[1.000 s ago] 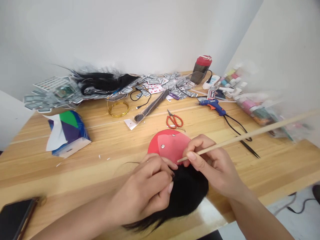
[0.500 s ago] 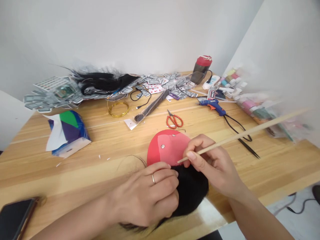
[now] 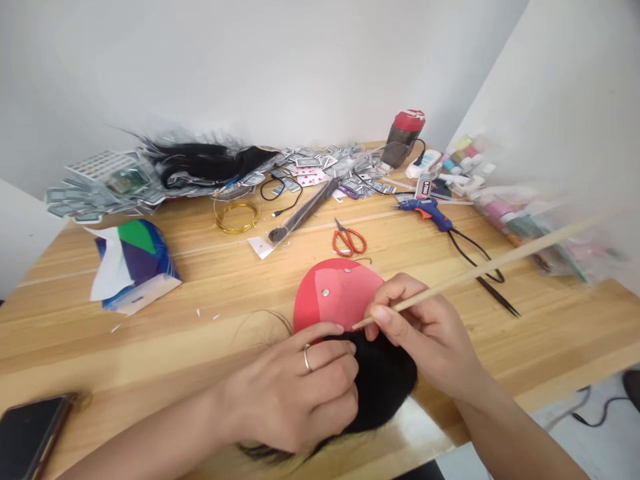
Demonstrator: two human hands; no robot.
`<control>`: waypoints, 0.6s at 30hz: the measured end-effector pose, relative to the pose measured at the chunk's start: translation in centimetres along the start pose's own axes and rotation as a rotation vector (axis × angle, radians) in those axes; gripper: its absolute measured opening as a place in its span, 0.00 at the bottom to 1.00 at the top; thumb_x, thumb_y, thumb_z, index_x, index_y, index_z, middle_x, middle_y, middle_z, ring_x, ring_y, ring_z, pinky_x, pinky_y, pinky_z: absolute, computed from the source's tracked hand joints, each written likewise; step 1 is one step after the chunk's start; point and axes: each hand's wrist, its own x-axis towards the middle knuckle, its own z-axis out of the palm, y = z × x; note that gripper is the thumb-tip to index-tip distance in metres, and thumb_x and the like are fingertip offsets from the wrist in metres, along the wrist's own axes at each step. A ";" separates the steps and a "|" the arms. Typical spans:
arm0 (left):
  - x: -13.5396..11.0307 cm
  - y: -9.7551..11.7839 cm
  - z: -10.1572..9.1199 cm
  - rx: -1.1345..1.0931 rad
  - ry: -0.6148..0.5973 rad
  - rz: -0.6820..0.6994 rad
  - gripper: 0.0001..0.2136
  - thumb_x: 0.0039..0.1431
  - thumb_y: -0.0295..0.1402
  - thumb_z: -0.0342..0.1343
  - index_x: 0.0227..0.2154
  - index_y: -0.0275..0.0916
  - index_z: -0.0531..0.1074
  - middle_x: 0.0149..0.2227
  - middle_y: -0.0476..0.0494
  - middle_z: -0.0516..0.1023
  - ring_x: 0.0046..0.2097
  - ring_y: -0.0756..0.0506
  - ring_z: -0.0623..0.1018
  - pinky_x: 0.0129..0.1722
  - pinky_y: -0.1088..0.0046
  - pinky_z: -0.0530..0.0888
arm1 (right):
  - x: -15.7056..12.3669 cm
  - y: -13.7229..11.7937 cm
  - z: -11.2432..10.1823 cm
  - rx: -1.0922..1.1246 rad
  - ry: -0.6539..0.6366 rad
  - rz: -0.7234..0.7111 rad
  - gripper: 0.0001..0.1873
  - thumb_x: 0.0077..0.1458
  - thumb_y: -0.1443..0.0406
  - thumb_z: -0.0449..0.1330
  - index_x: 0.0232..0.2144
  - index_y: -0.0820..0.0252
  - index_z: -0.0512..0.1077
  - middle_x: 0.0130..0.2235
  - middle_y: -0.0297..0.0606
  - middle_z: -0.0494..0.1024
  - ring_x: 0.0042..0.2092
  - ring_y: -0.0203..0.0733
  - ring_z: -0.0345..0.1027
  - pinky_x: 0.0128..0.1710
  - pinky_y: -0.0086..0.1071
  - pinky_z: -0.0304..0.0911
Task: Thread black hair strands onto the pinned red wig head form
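A rounded red and pink form (image 3: pixel 345 300) with metal studs lies near the table's front, its lower part covered by a bundle of black hair (image 3: pixel 383 387). My left hand (image 3: pixel 300 390), with a ring on one finger, is curled over the hair, its fingertips at the upper edge where black meets pink. Between the thumb and fingers of my right hand (image 3: pixel 425 330) is a long thin wooden stick (image 3: pixel 470 275). Its tip touches or nearly touches that edge, close to my left index fingertip. What lies under my left palm is hidden.
Red-handled scissors (image 3: pixel 350 241) lie just beyond the form. Farther right are a blue glue gun (image 3: pixel 430 212) and black tweezers (image 3: pixel 497 297). A tissue pack (image 3: pixel 135 263) and a phone (image 3: pixel 33 433) are at left. Playing cards (image 3: pixel 313 175) and a tumbler (image 3: pixel 404 140) stand behind.
The stick's tip has shifted very slightly left, toward my left fingertips. My left index finger looks a little straighter along the edge. The rest stays in place.
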 end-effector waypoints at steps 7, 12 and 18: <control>0.1 0.0 -0.1 0.009 0.001 0.018 0.12 0.67 0.22 0.47 0.30 0.37 0.73 0.32 0.47 0.82 0.42 0.50 0.81 0.63 0.71 0.72 | -0.1 -0.1 -0.3 -0.050 -0.058 -0.026 0.16 0.67 0.58 0.57 0.28 0.57 0.71 0.28 0.34 0.74 0.28 0.37 0.68 0.26 0.29 0.61; -0.1 -0.3 -0.2 -0.009 -0.023 0.009 0.12 0.65 0.22 0.49 0.26 0.37 0.71 0.31 0.46 0.79 0.41 0.49 0.80 0.62 0.69 0.72 | -0.2 0.3 -0.6 -0.046 -0.111 -0.052 0.13 0.69 0.59 0.55 0.31 0.57 0.70 0.30 0.33 0.73 0.30 0.37 0.70 0.30 0.31 0.62; -0.1 -0.3 -0.4 -0.069 -0.047 -0.022 0.12 0.62 0.21 0.50 0.23 0.38 0.67 0.31 0.45 0.76 0.39 0.49 0.78 0.61 0.69 0.73 | 0.0 0.2 -0.7 -0.041 -0.134 -0.064 0.12 0.69 0.62 0.56 0.31 0.57 0.70 0.30 0.33 0.73 0.31 0.37 0.70 0.31 0.31 0.62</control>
